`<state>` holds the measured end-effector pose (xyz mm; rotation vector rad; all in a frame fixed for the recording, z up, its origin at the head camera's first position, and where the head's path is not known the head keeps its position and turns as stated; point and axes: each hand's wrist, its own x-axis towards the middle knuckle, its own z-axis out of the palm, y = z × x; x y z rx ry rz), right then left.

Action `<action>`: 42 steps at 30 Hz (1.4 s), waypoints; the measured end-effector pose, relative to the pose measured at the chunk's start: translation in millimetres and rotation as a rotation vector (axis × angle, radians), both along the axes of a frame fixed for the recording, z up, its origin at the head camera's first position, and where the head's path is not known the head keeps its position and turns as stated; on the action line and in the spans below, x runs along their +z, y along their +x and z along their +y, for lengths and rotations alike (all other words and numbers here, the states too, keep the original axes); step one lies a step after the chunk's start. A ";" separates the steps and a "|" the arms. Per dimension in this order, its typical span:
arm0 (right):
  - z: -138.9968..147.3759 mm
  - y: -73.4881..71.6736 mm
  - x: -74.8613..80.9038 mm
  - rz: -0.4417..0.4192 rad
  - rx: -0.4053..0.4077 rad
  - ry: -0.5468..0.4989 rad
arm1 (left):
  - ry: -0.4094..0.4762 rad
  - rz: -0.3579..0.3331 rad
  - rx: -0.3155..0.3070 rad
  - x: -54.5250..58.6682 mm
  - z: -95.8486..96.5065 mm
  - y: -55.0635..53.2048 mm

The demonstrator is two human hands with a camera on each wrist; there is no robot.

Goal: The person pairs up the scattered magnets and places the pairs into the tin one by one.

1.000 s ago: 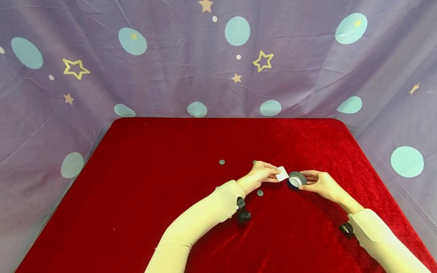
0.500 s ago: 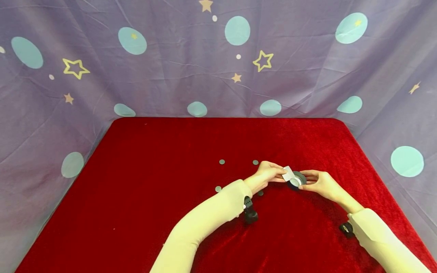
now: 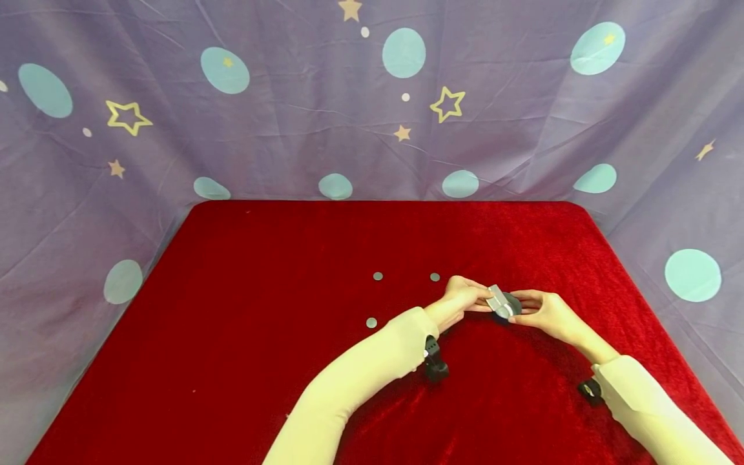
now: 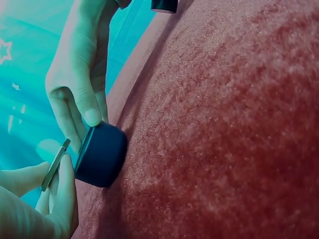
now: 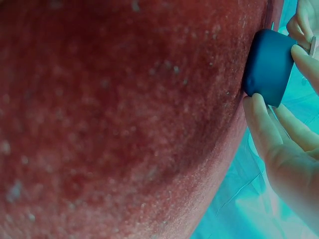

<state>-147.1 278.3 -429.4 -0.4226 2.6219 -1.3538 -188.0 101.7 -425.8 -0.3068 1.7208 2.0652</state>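
Observation:
My left hand (image 3: 462,298) pinches a small thin square plate (image 3: 496,299), pale and shiny, between thumb and fingers. It is tilted over the mouth of a dark round pot (image 3: 515,302) with a pale inside. Seen edge-on in the left wrist view, the square plate (image 4: 54,169) leans close to the rim of the pot (image 4: 102,155). My right hand (image 3: 543,313) grips that pot by its side, thumb and fingers around it. In the right wrist view the pot (image 5: 269,67) rests on the red cloth. The plate partly hides the pot's mouth in the head view.
Small grey discs lie left of my hands: one at the back (image 3: 378,276), another disc (image 3: 434,277) nearer my left hand, and a front disc (image 3: 371,322). Red cloth (image 3: 261,336) covers the table. A patterned purple curtain (image 3: 325,116) hangs behind.
My left hand has moved right with the square plate, bringing it from beside the pot to over its mouth, and tilted it. My right hand and the pot stay in place.

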 end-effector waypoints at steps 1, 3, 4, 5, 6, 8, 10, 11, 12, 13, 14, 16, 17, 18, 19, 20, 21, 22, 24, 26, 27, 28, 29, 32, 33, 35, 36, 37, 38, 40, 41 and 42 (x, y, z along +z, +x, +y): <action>-0.1 0.0 -0.2 0.003 -0.002 0.003 | -0.018 -0.005 0.001 -1.4 1.3 -1.1; -0.3 -0.3 -0.9 0.003 -0.006 0.000 | -0.030 0.037 0.005 -20.8 7.1 -9.1; -0.3 -0.4 -1.4 0.004 -0.007 -0.001 | -0.046 0.040 0.006 -30.5 10.2 -13.7; -0.5 -0.5 -1.8 0.004 -0.009 -0.003 | -0.055 0.043 0.006 -42.3 13.5 -19.5; -0.4 -0.7 -2.2 0.006 -0.010 -0.003 | -0.056 0.056 0.008 -60.5 18.4 -28.7; -0.5 -0.7 -2.7 0.007 -0.011 -0.005 | -0.039 0.083 0.018 -92.2 26.1 -42.8; -0.6 -0.5 -2.5 0.011 -0.009 -0.002 | -0.053 0.039 0.022 -97.4 27.9 -46.5; -0.8 -0.4 -2.2 0.012 -0.009 -0.002 | -0.048 0.035 0.024 -94.8 26.9 -45.1; -0.7 -0.4 -2.2 0.012 -0.006 -0.004 | -0.024 0.071 0.021 -97.3 26.4 -44.6; -0.8 -0.5 -2.4 0.010 -0.005 -0.009 | -0.034 0.065 0.016 -81.1 21.8 -35.7; -1.0 -0.8 -2.9 0.008 -0.005 -0.011 | -0.057 0.050 0.014 -62.0 17.5 -25.9; -1.4 -1.4 -3.1 0.004 -0.004 -0.007 | -0.072 0.058 0.012 -36.0 11.1 -11.7; -1.5 -1.7 -3.3 0.004 -0.005 -0.004 | -0.079 0.069 0.010 -27.6 9.2 -6.6; -1.7 -2.0 -3.5 0.003 -0.005 -0.001 | -0.088 0.078 0.007 -21.8 7.9 -3.0; -2.2 -2.2 -3.3 0.003 -0.005 0.004 | -0.119 0.047 0.009 -8.4 5.9 2.6; -2.6 -2.2 -3.0 0.006 -0.004 0.012 | -0.125 0.050 0.012 -8.0 6.3 3.4; -2.7 -2.2 -2.7 0.010 -0.005 0.017 | -0.124 0.052 0.011 -8.1 6.2 3.3; -2.9 -2.2 -2.7 0.011 -0.006 0.019 | -0.131 0.058 0.009 -8.1 6.4 3.5; -3.0 -2.9 -3.1 0.017 -0.002 0.018 | -0.146 0.069 0.006 -7.6 6.7 3.6; -2.8 -3.9 -3.4 0.020 -0.005 0.020 | -0.168 0.084 0.001 -7.5 7.7 3.6; -2.6 -4.4 -3.6 0.018 -0.007 0.021 | -0.177 0.091 -0.001 -7.4 8.2 3.5; -2.4 -4.7 -3.4 0.016 -0.008 0.023 | -0.185 0.095 0.000 -7.4 8.8 3.4; -2.4 -5.1 -3.3 0.018 -0.004 0.024 | -0.193 0.098 0.000 -7.3 9.2 3.3; -2.2 -5.6 -3.0 0.009 -0.009 0.025 | -0.215 0.105 -0.003 -7.2 10.2 2.9; -2.2 -5.6 -2.8 0.008 -0.006 0.025 | -0.222 0.107 -0.005 -7.3 10.3 2.8; -2.0 -5.6 -2.8 0.002 -0.005 0.025 | -0.236 0.115 -0.012 -7.4 10.3 2.6; -2.0 -5.5 -2.8 0.001 -0.006 0.025 | -0.240 0.121 -0.014 -7.8 10.4 2.5; -2.0 -5.4 -2.7 -0.001 -0.006 0.025 | -0.241 0.126 -0.014 -7.8 10.4 2.7; -2.0 -5.3 -2.7 -0.002 -0.006 0.025 | -0.244 0.133 -0.014 -7.9 10.3 2.8; -1.9 -5.1 -2.7 0.002 -0.007 0.029 | -0.247 0.153 -0.011 -8.3 10.3 3.2; -2.0 -4.9 -2.5 0.005 -0.004 0.029 | -0.248 0.163 -0.009 -8.4 10.4 3.5; -2.0 -4.8 -2.3 0.009 0.000 0.029 | -0.248 0.172 -0.006 -8.4 10.6 3.8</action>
